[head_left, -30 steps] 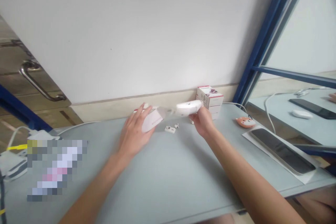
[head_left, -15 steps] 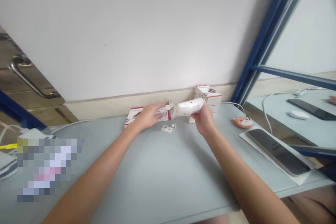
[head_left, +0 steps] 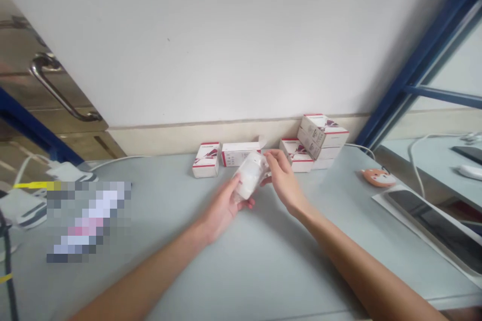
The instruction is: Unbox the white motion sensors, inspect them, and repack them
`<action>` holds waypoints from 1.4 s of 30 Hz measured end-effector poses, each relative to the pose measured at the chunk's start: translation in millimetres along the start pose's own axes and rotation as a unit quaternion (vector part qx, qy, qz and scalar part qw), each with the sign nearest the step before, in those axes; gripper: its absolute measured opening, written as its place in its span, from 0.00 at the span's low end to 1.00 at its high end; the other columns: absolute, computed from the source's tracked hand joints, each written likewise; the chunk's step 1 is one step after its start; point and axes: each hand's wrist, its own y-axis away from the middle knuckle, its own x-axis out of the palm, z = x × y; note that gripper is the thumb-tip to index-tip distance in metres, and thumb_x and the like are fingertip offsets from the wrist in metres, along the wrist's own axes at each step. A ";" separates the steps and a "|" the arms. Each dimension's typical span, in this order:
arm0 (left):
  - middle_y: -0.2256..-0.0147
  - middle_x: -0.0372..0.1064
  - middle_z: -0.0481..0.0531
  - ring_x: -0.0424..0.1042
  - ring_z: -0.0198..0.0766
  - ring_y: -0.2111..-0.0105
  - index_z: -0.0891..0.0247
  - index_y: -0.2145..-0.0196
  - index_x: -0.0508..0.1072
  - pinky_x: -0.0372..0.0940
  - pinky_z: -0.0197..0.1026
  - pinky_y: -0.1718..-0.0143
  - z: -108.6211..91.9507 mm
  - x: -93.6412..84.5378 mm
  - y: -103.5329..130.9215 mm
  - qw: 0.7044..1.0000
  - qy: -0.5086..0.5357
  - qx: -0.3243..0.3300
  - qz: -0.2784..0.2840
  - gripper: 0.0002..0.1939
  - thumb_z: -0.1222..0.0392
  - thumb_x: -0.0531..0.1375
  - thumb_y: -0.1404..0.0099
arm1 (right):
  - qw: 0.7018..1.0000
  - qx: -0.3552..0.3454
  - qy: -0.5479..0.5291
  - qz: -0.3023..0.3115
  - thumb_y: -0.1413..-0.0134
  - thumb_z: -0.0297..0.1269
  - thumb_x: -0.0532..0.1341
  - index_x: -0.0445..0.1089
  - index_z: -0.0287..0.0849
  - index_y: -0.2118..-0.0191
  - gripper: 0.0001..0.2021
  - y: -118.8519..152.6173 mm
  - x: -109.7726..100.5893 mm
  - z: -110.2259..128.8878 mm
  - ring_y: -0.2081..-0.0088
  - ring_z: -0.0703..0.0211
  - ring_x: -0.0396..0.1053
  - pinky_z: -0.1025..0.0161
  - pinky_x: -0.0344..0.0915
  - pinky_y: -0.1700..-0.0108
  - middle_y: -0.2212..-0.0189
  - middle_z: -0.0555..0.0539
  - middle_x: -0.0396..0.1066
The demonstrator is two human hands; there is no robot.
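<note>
A rounded white device in a clear plastic bag (head_left: 249, 176), which looks like a motion sensor, is tilted above the table in front of me. My left hand (head_left: 226, 203) is wrapped round its lower end, thumb on top. At the upper right end, my right hand (head_left: 280, 173) has its fingers closed on the bag's edge. Just behind the device lies a white and red carton (head_left: 235, 155) with its end flap raised. Another such carton (head_left: 207, 159) sits to its left. The small white parts seen earlier are hidden from view.
At the back right, several matching cartons (head_left: 324, 140) are stacked against the wall. An orange animal-faced item (head_left: 378, 177) and a dark phone-like slab (head_left: 433, 225) on white paper lie to the right. White adapters and cables (head_left: 70, 173) and a blurred-out patch occupy the left.
The bagged device has come away from the open carton, nearer to me. My left hand has left the carton and taken the device, while my right hand has shifted to the bag's end.
</note>
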 end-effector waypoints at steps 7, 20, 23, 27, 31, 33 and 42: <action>0.65 0.80 0.59 0.78 0.43 0.68 0.68 0.52 0.79 0.72 0.42 0.61 -12.2 -18.9 -9.4 0.989 0.128 -0.072 0.023 0.19 0.48 0.61 0.27 | 0.988 -0.124 0.070 0.062 0.37 0.51 0.64 0.69 0.45 0.57 0.15 5.0 -4.8 4.8 0.66 0.59 0.67 0.61 0.65 0.67 0.62 0.48 0.72; 0.51 0.78 0.61 0.82 0.52 0.60 0.66 0.43 0.74 0.74 0.49 0.57 -15.9 -13.1 -6.6 0.978 0.161 -0.119 0.064 0.21 0.51 0.62 0.28 | 0.931 -0.331 0.151 -0.026 0.29 0.39 0.60 0.68 0.47 0.59 0.04 -1.9 -12.6 -1.6 0.62 0.58 0.69 0.60 0.68 0.60 0.63 0.49 0.70; 0.54 0.78 0.61 0.82 0.51 0.61 0.67 0.46 0.76 0.74 0.47 0.60 -16.8 -13.9 -6.8 0.980 0.143 -0.118 0.073 0.20 0.50 0.62 0.28 | 0.895 -0.405 0.179 -0.059 0.30 0.34 0.60 0.67 0.47 0.61 0.04 1.3 -12.5 5.5 0.66 0.59 0.66 0.60 0.66 0.64 0.67 0.50 0.68; 0.54 0.78 0.60 0.82 0.50 0.59 0.65 0.48 0.76 0.75 0.48 0.57 -16.5 -15.9 -8.9 0.978 0.141 -0.135 0.067 0.17 0.51 0.63 0.28 | 0.851 -0.478 0.198 -0.091 0.32 0.29 0.61 0.66 0.47 0.61 0.06 9.4 -7.1 11.6 0.68 0.60 0.63 0.61 0.62 0.65 0.69 0.51 0.66; 0.53 0.79 0.58 0.81 0.46 0.59 0.63 0.47 0.76 0.75 0.50 0.54 -14.8 -17.9 -13.6 0.972 0.172 -0.145 0.065 0.16 0.55 0.63 0.28 | 0.852 -0.477 0.204 -0.071 0.32 0.29 0.61 0.66 0.47 0.60 0.06 10.0 1.2 13.9 0.68 0.61 0.63 0.61 0.62 0.65 0.69 0.51 0.66; 0.55 0.79 0.57 0.80 0.45 0.61 0.64 0.46 0.75 0.75 0.47 0.59 -15.0 -19.0 -16.2 0.968 0.185 -0.153 0.072 0.16 0.56 0.63 0.28 | 0.841 -0.490 0.225 -0.031 0.32 0.31 0.62 0.66 0.47 0.60 0.05 4.0 3.6 22.7 0.69 0.61 0.63 0.61 0.62 0.65 0.69 0.52 0.66; 0.64 0.78 0.57 0.77 0.42 0.70 0.66 0.52 0.76 0.66 0.40 0.70 -16.6 -24.8 -19.8 0.966 0.183 -0.170 0.063 0.12 0.57 0.61 0.29 | 0.847 -0.492 0.106 -0.168 0.26 0.45 0.53 0.65 0.50 0.46 0.11 -67.1 17.3 89.7 0.56 0.53 0.69 0.55 0.68 0.59 0.57 0.44 0.65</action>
